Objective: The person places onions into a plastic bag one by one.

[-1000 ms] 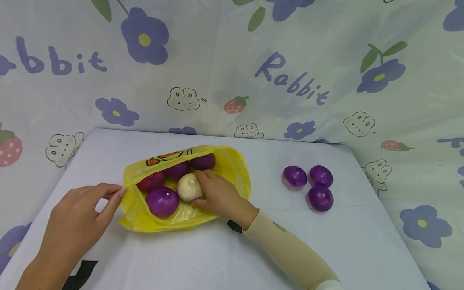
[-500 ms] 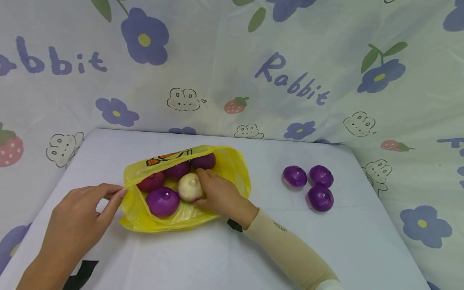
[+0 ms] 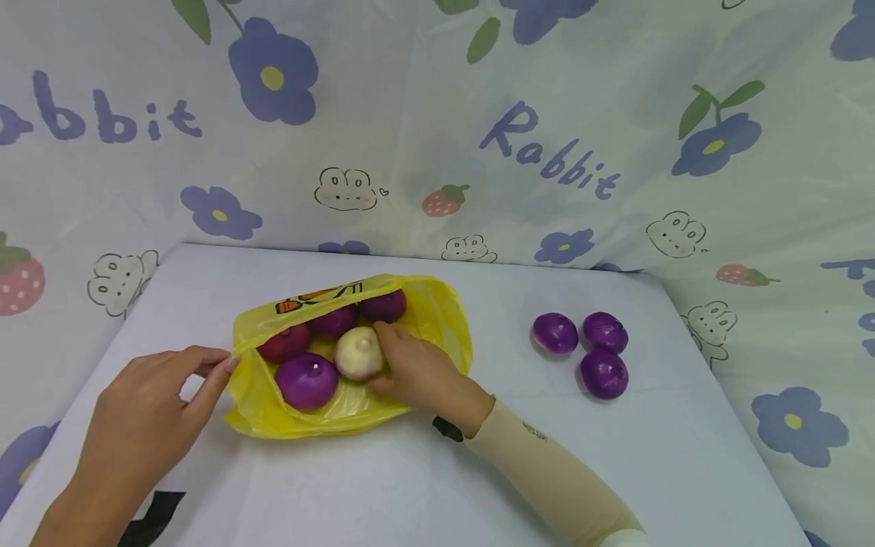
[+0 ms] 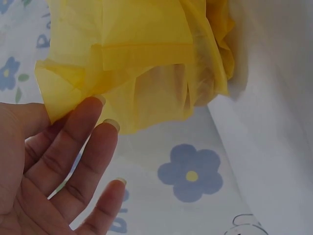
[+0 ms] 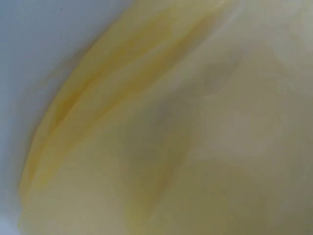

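Note:
A yellow plastic bag (image 3: 454, 319) lies on the white table with its mouth spread toward me. Inside it are several onions, among them a glossy purple onion (image 3: 306, 381) at the front and a pale onion (image 3: 358, 354) beside it. My right hand (image 3: 424, 372) reaches into the bag, thumb and fingers curled round the right side of the pale onion. My left hand (image 3: 146, 414) pinches the bag's left edge between thumb and index finger; in the left wrist view the other fingers are spread below the yellow film (image 4: 146, 58). Yellow film (image 5: 98, 107) fills most of the right wrist view.
To the right of the bag, three purple onions (image 3: 604, 374) sit close together on the white table (image 3: 437, 494). Black patches show by my left wrist (image 3: 153, 520) and under my right wrist. A printed rabbit-and-flower cloth (image 3: 410, 137) hangs behind and beside the table.
My right hand has drawn back slightly to the right, while the pale onion stays in nearly the same spot. My left hand and the bag have not moved.

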The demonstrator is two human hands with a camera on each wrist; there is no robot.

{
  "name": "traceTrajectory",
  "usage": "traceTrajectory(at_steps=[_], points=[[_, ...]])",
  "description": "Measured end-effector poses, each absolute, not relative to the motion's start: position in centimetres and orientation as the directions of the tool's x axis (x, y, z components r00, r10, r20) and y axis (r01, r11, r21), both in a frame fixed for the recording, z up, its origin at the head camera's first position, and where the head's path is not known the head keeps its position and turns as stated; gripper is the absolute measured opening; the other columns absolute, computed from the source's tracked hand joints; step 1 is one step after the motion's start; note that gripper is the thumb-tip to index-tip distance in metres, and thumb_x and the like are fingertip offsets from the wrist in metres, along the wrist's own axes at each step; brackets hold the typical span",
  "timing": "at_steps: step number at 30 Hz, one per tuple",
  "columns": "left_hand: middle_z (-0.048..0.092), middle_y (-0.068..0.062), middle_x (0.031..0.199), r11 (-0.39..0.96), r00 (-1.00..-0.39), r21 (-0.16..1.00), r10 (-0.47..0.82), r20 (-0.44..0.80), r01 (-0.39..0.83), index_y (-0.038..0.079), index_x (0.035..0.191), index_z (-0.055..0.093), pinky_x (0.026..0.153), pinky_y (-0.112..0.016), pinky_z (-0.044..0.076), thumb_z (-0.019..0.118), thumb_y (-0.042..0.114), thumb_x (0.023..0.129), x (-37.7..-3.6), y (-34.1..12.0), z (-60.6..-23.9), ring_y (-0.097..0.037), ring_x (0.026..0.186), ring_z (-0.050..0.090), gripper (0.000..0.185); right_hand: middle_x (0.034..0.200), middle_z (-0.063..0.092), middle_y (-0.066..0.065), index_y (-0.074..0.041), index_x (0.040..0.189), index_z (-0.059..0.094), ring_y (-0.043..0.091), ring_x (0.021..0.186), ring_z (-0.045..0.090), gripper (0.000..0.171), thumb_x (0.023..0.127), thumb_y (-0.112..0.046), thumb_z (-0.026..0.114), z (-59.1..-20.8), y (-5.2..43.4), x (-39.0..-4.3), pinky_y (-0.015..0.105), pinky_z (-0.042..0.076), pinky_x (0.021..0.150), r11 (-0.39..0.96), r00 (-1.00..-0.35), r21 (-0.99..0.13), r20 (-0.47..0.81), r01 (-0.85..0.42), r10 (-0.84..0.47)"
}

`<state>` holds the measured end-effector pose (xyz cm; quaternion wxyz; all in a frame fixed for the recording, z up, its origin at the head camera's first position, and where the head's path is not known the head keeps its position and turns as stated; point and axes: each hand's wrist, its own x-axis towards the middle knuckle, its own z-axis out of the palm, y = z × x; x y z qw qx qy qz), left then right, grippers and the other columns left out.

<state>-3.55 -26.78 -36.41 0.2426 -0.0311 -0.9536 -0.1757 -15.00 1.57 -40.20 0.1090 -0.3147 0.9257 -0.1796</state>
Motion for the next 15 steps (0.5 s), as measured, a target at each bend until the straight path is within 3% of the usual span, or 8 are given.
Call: traceTrajectory(at_steps=[5,10,15], points=[[0.075,-0.017,0.088,0.941,-0.88,0.305,-0.019,0.475,0.144,0.002,0.106,0.074,0.084,-0.069,0.053,0.085,0.012,0.085,-3.6,-26.8,-36.5,-0.044,0.088,0.066,0.026,0.142,0.057,0.013,-0.005,0.157,0.034,0.023,0.114,0.067,0.088,0.091,-0.039,0.082,-39.7,2.0,-14.5,0.035,0.058,0.094,0.75,-0.781,-0.387,-0.111,-0.536,-0.615],[0.075,-0.018,0.089,0.94,-0.887,0.314,-0.029,0.46,0.132,0.001,0.107,0.074,0.083,-0.069,0.053,0.085,0.012,0.085,-3.6,-26.7,-36.6,-0.047,0.094,0.065,0.027,0.158,0.046,0.014,-0.004,0.163,0.027,0.025,0.134,0.058,0.098,0.092,-0.043,0.081,-38.9,2.7,-14.0,0.037,0.054,0.105,0.752,-0.783,-0.37,-0.097,-0.545,-0.615],[0.075,-0.018,0.089,0.941,-0.89,0.314,-0.033,0.454,0.126,0.002,0.107,0.073,0.084,-0.069,0.052,0.084,0.013,0.086,-3.6,-26.7,-36.6,-0.047,0.095,0.064,0.026,0.161,0.044,0.009,-0.008,0.165,0.025,0.023,0.137,0.056,0.099,0.092,-0.044,0.081,-37.9,3.3,-13.1,0.038,0.055,0.104,0.747,-0.78,-0.363,-0.081,-0.557,-0.621]])
